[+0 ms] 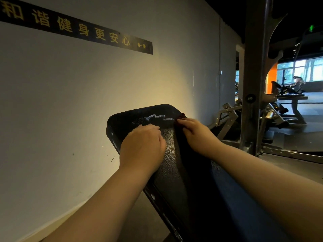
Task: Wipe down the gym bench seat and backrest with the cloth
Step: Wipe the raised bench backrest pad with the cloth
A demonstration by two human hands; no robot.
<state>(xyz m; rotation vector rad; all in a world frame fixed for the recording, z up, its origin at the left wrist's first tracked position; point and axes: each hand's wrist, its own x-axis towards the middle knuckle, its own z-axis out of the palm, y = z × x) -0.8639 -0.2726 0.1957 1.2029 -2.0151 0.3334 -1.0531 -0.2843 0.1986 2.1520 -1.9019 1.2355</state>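
While the upper end of the backrest (167, 142) is attended to, the cloth (181, 117), a dark fabric with a reddish fold showing, is gripped under the curled fingers of the right hand (194, 132) at the pad's upper right corner. A dark strip that appears to be more of it trails down the pad beneath that wrist. The left hand (142, 144) is set on the pad just beside it, fingers bent with their tips down; whether anything is held under them cannot be told. A pale logo (155, 118) lies just beyond both sets of knuckles.

The step is judged best done if the cloth is spread flatter under the palm, so that more fabric meets the textured vinyl, and is drawn in overlapping strokes from the top edge back toward the body. That rounded top edge sits just ahead of the fingertips, and the side edge just outside the left hand, so strokes should be carried over both rims. Open room is seen toward the wall (70, 102) beyond the left hand; a steel upright (253, 84) stands well off beyond the right forearm. The seat is not seen.
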